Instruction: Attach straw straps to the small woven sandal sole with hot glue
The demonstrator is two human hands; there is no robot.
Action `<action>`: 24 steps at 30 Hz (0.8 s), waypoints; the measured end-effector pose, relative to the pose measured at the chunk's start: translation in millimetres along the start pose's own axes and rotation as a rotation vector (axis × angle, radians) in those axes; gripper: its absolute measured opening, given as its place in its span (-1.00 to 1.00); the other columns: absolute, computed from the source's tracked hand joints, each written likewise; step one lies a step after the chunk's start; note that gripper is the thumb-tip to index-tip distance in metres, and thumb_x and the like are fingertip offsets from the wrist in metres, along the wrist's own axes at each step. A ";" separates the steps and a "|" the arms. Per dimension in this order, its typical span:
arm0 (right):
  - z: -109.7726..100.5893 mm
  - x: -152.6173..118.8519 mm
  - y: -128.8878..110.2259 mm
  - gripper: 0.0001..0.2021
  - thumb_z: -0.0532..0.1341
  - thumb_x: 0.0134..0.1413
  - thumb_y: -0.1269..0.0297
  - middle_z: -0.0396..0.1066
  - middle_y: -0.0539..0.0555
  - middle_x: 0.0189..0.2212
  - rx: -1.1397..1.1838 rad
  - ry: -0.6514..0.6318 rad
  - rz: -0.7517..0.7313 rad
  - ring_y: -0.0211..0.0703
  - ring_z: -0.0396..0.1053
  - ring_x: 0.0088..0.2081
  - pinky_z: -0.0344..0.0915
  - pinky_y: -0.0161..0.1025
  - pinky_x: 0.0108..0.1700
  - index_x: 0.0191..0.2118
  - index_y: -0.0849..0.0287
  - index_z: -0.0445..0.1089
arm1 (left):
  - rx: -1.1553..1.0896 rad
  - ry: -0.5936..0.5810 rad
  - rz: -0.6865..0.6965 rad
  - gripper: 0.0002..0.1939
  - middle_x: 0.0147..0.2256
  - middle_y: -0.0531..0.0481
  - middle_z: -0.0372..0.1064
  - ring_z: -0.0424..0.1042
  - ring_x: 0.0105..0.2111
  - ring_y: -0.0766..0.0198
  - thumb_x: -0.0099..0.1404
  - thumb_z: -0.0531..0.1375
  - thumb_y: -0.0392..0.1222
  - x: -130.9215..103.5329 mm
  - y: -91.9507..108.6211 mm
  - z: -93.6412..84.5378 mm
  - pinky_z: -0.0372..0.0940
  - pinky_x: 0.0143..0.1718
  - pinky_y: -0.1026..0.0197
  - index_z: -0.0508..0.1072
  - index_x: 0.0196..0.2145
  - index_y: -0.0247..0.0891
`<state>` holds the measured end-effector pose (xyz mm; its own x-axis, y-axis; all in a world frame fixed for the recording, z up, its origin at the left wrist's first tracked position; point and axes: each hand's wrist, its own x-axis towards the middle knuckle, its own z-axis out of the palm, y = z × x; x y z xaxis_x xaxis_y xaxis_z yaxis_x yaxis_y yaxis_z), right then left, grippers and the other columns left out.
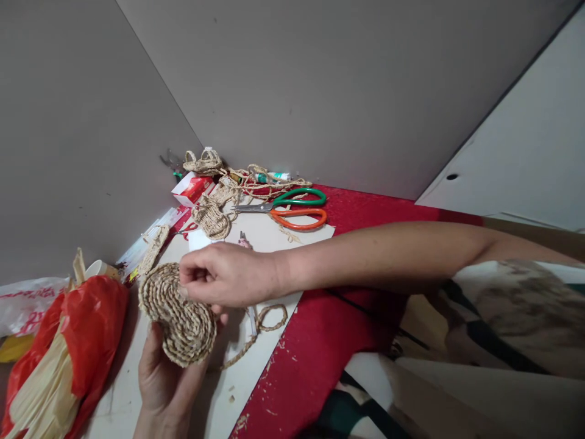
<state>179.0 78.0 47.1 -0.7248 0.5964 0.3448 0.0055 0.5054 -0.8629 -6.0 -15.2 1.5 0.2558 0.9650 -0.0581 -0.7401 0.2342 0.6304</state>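
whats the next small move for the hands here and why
Perhaps steady the flat, tan coil of straw-like cord more firmly with the left hand: that hand supports it from below, while the curled right hand is at its upper side, where a push could tilt it.

No word reads clearly here! There's red lettering across the white plastic bag [34, 299] over toward the table's [365, 204] left edge, but it's too creased to read, and any print on the red-and-white box [195, 188] near the far corner is too small.
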 end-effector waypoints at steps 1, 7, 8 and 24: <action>-5.7 0.5 -1.3 -0.92 0.09 0.09 0.42 0.28 -0.11 -0.57 -0.003 0.037 -0.040 -0.39 0.21 -0.51 0.11 -0.37 -0.36 -0.42 0.21 0.23 | 0.026 0.036 -0.017 -0.63 -0.01 -0.12 0.49 0.44 0.01 -0.03 0.29 0.16 0.03 0.7 2.1 -1.9 0.23 0.08 -0.15 0.52 0.00 -0.05; -58.9 -13.3 21.7 -0.77 0.09 0.18 0.31 0.22 -0.04 -0.56 -0.658 0.252 0.020 -0.32 0.09 -0.50 0.00 -0.29 -0.40 -0.51 0.21 0.19 | 0.056 0.250 0.019 -0.45 -0.06 -0.33 0.50 0.49 -0.06 -0.12 0.10 0.32 0.04 9.5 18.5 -22.0 0.31 0.00 -0.16 0.51 0.00 -0.29; -67.6 -19.5 30.1 -0.78 0.08 0.18 0.31 0.29 0.00 -0.53 -0.769 0.220 0.110 -0.30 0.13 -0.49 0.01 -0.27 -0.39 -0.49 0.21 0.23 | 0.062 0.294 0.032 -0.47 -0.07 -0.32 0.50 0.49 -0.07 -0.12 0.10 0.32 0.02 11.1 20.8 -25.6 0.32 -0.02 -0.17 0.51 0.00 -0.25; -109.2 -51.5 64.2 -0.73 0.09 0.04 0.34 0.47 0.30 -0.20 -1.114 -0.150 0.647 0.03 0.40 -0.26 0.19 -0.18 -0.34 -0.15 0.31 0.41 | 0.266 0.527 0.161 -0.42 -0.05 -0.23 0.51 0.51 -0.10 -0.15 0.17 0.21 0.10 14.5 25.9 -21.5 0.39 -0.16 -0.19 0.39 0.13 -0.06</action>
<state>291.9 147.7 14.3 -0.4447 0.8871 -0.1237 0.8957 0.4405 -0.0612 -34.8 7.4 0.4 -0.2386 0.9303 -0.2787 -0.5457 0.1090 0.8309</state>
